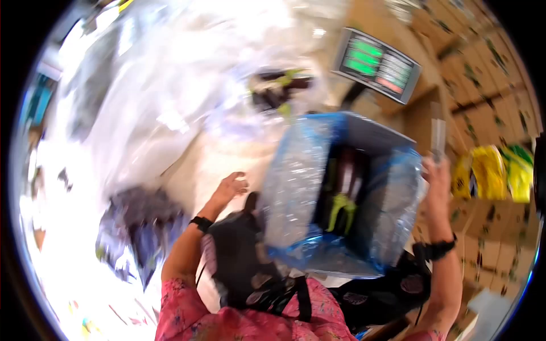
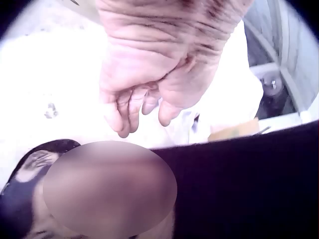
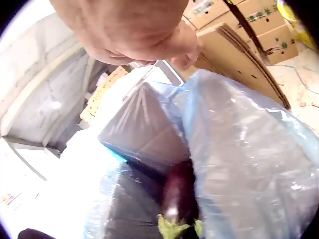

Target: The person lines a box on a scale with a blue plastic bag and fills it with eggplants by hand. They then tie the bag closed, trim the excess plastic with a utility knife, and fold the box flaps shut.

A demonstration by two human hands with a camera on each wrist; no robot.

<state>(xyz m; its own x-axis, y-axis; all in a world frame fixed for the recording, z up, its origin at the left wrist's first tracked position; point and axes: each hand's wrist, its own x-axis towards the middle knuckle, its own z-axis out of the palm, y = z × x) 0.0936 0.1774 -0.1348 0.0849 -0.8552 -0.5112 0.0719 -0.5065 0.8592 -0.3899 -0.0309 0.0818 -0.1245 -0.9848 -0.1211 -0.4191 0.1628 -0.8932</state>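
In the head view, a box (image 1: 382,133) lined with a blue plastic bag (image 1: 296,187) stands before me. Dark purple eggplants (image 1: 349,167) with green caps lie inside it. My right hand (image 1: 437,179) is at the box's right side, its fingers bent; a pale clear strip (image 1: 438,133) shows just beyond them. I cannot tell whether the fingers pinch it. The right wrist view has this hand over the bag's rim, with an eggplant (image 3: 178,191) below. My left hand (image 1: 230,187) hangs left of the box, fingers loosely curled around nothing; its palm (image 2: 149,64) faces the left wrist camera.
A scale display (image 1: 376,63) with green digits rises behind the box. More eggplants (image 1: 278,91) lie in clear plastic beyond it, and a bag of dark produce (image 1: 148,227) sits at left. Stacked cartons (image 1: 483,68) and yellow bags (image 1: 486,173) line the right side.
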